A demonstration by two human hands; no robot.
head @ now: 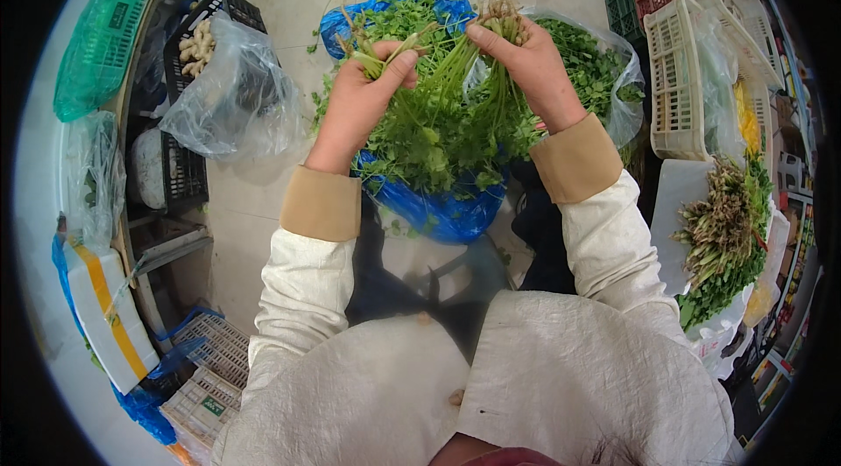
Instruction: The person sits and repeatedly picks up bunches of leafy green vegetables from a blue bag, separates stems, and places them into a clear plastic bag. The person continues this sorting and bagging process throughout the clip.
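Note:
My right hand (535,65) grips a bunch of cilantro (483,78) just below its brown roots, and the leafy ends hang downward. Pinched between the thumb and fingers of my left hand (368,88) are a few pale stems (378,59), some with roots. Both hands are above a heap of loose cilantro (427,150). A blue plastic bag (433,206) lies under and around the heap, its edge showing at the near and far sides. Beyond my right wrist, more leafy greens (578,52) sit in a clear plastic bag (631,101).
At left, a black crate (240,6) holds ginger (197,49) and a clear bag (230,98). Plastic crates (677,82) stack at right. Below them, bunched greens with roots (719,223) lie on a white surface. A white foam box (108,308) and slatted crates (213,348) stand lower left.

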